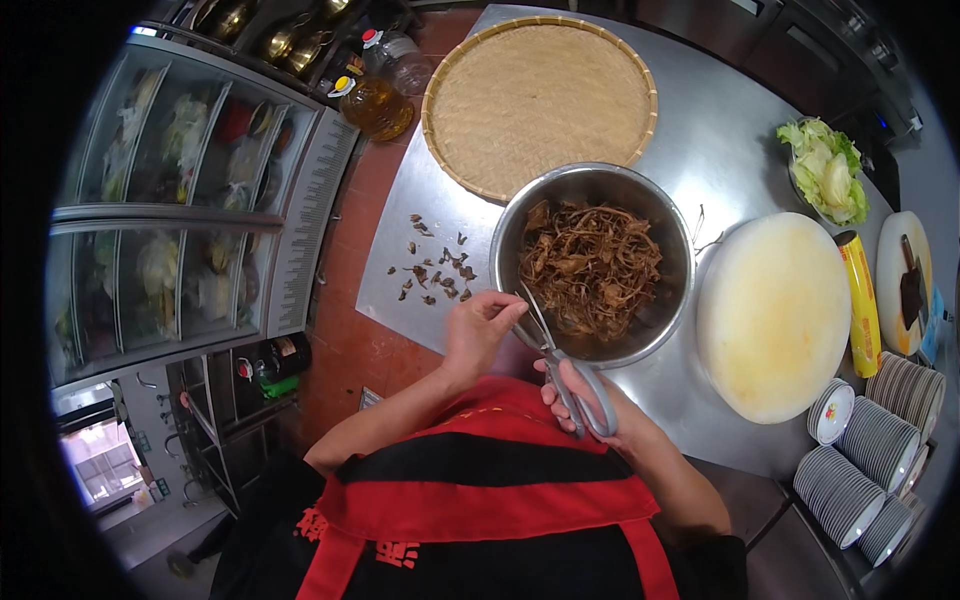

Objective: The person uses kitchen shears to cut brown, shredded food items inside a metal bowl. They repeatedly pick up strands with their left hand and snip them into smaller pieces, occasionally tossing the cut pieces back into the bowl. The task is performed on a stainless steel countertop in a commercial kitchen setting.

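Note:
My right hand [574,394] grips a pair of scissors [553,358] by their grey handles. The blades are slightly apart and point up over the near left rim of a steel bowl [685,259]. At the blades, my left hand [484,326] has its thumb and fingertips pinched together; whether a small piece is between them is too fine to make out. Tangled brown dried strands and caps, like dried mushrooms [592,262], lie in the bowl. To its left, small dark cut-off bits [439,274] are scattered on the steel table [405,300].
A round woven bamboo tray [536,97] lies behind the bowl. On the right are a thick round chopping board [776,319], lettuce [825,172], a yellow roll box [859,307] and stacked plates [840,495]. Left stand oil bottles [375,107] and a glass-door refrigerator [172,195].

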